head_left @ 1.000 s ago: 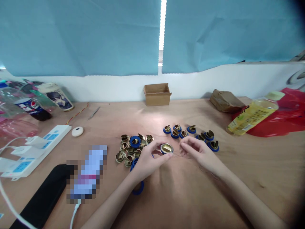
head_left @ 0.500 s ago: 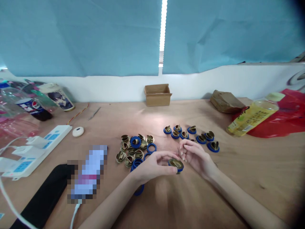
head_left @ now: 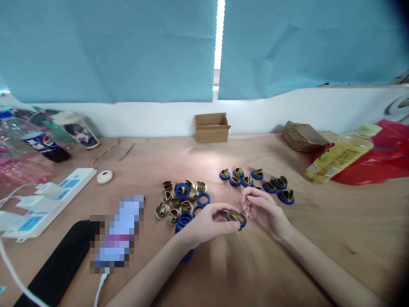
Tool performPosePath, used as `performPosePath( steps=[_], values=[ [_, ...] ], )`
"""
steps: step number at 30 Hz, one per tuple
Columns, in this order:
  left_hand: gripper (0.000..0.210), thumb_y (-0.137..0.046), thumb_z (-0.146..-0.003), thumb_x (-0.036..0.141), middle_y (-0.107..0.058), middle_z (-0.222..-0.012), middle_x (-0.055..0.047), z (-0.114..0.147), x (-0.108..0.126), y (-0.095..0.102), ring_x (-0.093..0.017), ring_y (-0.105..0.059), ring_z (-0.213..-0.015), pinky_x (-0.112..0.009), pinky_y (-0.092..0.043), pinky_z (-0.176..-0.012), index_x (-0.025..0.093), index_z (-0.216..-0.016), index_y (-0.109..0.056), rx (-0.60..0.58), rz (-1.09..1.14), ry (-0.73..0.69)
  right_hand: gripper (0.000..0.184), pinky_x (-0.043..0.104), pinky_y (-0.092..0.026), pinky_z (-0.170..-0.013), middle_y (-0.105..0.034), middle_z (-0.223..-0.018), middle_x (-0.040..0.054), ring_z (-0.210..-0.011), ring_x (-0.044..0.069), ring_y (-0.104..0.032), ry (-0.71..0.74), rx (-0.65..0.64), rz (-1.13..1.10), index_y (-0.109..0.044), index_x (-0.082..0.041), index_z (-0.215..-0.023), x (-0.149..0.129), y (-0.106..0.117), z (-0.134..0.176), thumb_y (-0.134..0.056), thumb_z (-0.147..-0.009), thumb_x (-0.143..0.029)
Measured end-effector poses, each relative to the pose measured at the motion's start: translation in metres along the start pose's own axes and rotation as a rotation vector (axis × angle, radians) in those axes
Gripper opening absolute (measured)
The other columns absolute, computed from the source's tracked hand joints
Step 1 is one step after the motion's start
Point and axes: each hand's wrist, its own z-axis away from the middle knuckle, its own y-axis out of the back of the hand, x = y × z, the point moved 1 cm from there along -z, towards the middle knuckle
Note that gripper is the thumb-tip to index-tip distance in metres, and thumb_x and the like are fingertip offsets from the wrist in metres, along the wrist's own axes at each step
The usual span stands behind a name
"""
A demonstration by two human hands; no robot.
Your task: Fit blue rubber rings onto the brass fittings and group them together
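Observation:
A round brass-coloured fitting (head_left: 237,218) with a blue ring around its rim is held in front of me. My left hand (head_left: 209,224) is closed on its left side, thumb on top. My right hand (head_left: 262,209) is beside its right edge with the fingers curled together. I cannot tell whether those fingertips touch the fitting or hold something small. On the left lies a pile of brass-coloured fittings (head_left: 173,216) without rings, and loose blue rings (head_left: 203,198) lie among and beside them. Beyond my right hand stand several fittings with blue rings (head_left: 247,181), their hinged flaps upward.
A small cardboard box (head_left: 211,134) stands at the back. To the right are a brown paper packet (head_left: 302,135), a yellow-labelled bottle (head_left: 340,155) and a red bag (head_left: 380,160). To the left lie a phone (head_left: 119,232), a black pouch (head_left: 60,264), a power strip (head_left: 78,179) and bottles.
The fitting in my left hand has shifted very slightly to the right and up, its top tilted a little differently. My right hand has barely moved.

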Motion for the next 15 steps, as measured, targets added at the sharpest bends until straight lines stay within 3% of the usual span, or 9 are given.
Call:
performPosePath(
  steps=[4, 10, 13, 15],
  values=[
    [0.037, -0.076, -0.073, 0.030, -0.070, -0.106, -0.009, 0.0001, 0.0010, 0.0037, -0.023, -0.064, -0.100, -0.039, -0.047, -0.091, 0.017, -0.106, -0.068, 0.063, -0.002, -0.013, 0.016, 0.025, -0.037, -0.050, -0.055, -0.063, 0.0006, -0.053, 0.012, -0.047, -0.002, 0.020, 0.048, -0.062, -0.018, -0.074, -0.0039, 0.0005, -0.0007, -0.067, -0.076, -0.033],
    [0.033, -0.076, -0.073, 0.027, -0.071, -0.110, -0.009, 0.0002, 0.0072, 0.0054, -0.023, -0.063, -0.104, -0.037, -0.047, -0.094, 0.017, -0.104, -0.070, 0.157, 0.023, -0.068, 0.019, 0.023, -0.034, -0.047, -0.055, -0.061, -0.0002, -0.049, 0.010, -0.049, -0.059, -0.083, -0.009, -0.060, -0.016, -0.073, -0.0036, 0.0001, -0.0002, -0.066, -0.078, -0.033],
    [0.032, -0.077, -0.072, 0.026, -0.072, -0.107, -0.009, 0.0002, 0.0085, 0.0041, -0.023, -0.064, -0.102, -0.037, -0.048, -0.093, 0.016, -0.102, -0.071, 0.149, 0.022, -0.060, 0.019, 0.022, -0.022, -0.040, -0.051, -0.057, -0.0042, -0.037, 0.006, -0.037, -0.085, -0.091, 0.011, -0.057, -0.017, -0.076, -0.0022, 0.0022, -0.0002, -0.064, -0.080, -0.035],
    [0.033, -0.077, -0.071, 0.024, -0.072, -0.106, -0.009, 0.0004, 0.0088, 0.0033, -0.023, -0.065, -0.100, -0.038, -0.049, -0.092, 0.016, -0.102, -0.071, 0.140, 0.013, -0.052, 0.020, 0.022, -0.015, -0.038, -0.043, -0.051, -0.0082, -0.035, 0.004, -0.026, -0.066, -0.023, 0.100, -0.055, -0.019, -0.078, -0.0026, 0.0046, -0.0010, -0.064, -0.082, -0.036]
  ],
)
